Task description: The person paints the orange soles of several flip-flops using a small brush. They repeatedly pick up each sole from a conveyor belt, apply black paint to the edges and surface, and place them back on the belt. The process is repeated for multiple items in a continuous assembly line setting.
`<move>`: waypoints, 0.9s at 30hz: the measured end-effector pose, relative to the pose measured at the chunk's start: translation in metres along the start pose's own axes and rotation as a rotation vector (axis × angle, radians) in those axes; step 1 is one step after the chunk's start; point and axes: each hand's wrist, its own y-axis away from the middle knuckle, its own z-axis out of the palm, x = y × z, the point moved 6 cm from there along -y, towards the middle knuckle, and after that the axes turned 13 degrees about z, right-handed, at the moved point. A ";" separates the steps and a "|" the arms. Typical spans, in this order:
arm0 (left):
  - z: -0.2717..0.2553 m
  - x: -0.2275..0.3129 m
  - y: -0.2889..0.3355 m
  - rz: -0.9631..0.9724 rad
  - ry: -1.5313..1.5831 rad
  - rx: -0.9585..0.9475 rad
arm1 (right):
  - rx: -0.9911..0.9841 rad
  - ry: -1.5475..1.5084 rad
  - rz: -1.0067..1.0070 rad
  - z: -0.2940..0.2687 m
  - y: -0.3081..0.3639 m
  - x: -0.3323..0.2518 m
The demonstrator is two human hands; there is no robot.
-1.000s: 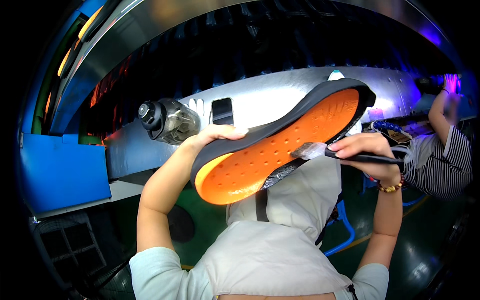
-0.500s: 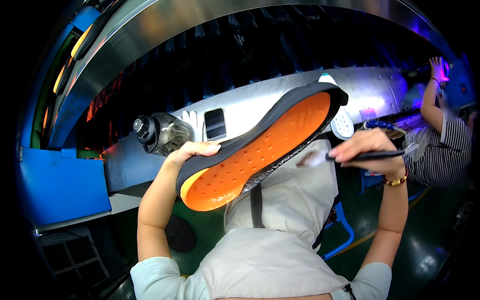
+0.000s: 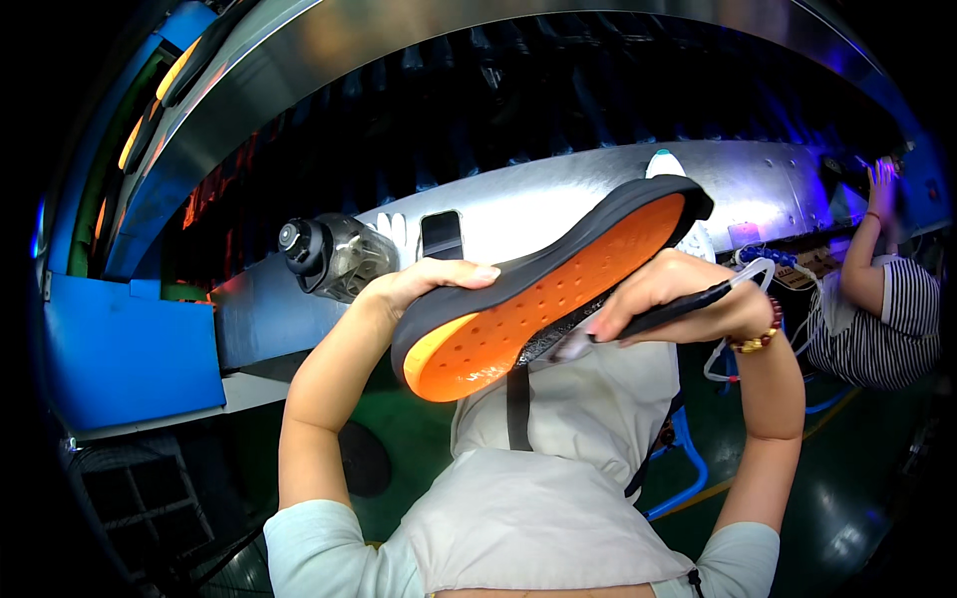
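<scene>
My left hand [image 3: 434,283] is closed on the heel half of a shoe sole [image 3: 553,289], its thumb over the black sidewall. Orange and dotted with small dimples inside, the sole is tilted, with a yellow patch at the heel and a wet shine there. My right hand [image 3: 688,289] grips a brush [image 3: 678,313] by its black handle, from which a clear tube loops back over the wrist. The blurred bristles are at the near edge of the sole, by the midfoot; I cannot tell if they touch. Fingers of my left hand under the sole are hidden.
Behind the sole, on the metal ledge [image 3: 548,169], are a dark-capped bottle [image 3: 344,259], white gloves [image 3: 395,231], a phone-like dark rectangle [image 3: 442,235] and a partly covered white shoe-shaped piece [image 3: 696,239]. A co-worker in a striped shirt [image 3: 872,324] is at the right.
My right hand has moved left with the brush, bringing its bristles from apart to the sole's near edge. The sole has shifted slightly right in view, still in my left hand.
</scene>
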 end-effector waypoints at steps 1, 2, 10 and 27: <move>-0.007 -0.003 0.003 -0.060 0.042 0.063 | -0.019 0.024 0.040 -0.003 0.004 0.001; -0.006 -0.004 0.002 -0.019 0.139 0.034 | 0.040 -0.007 0.037 -0.006 0.007 0.003; 0.004 -0.029 -0.036 0.303 0.553 -0.261 | 0.348 -0.646 0.206 0.015 -0.005 0.042; -0.015 -0.036 -0.042 0.414 0.674 -0.188 | 0.997 -0.546 0.180 -0.012 0.025 0.099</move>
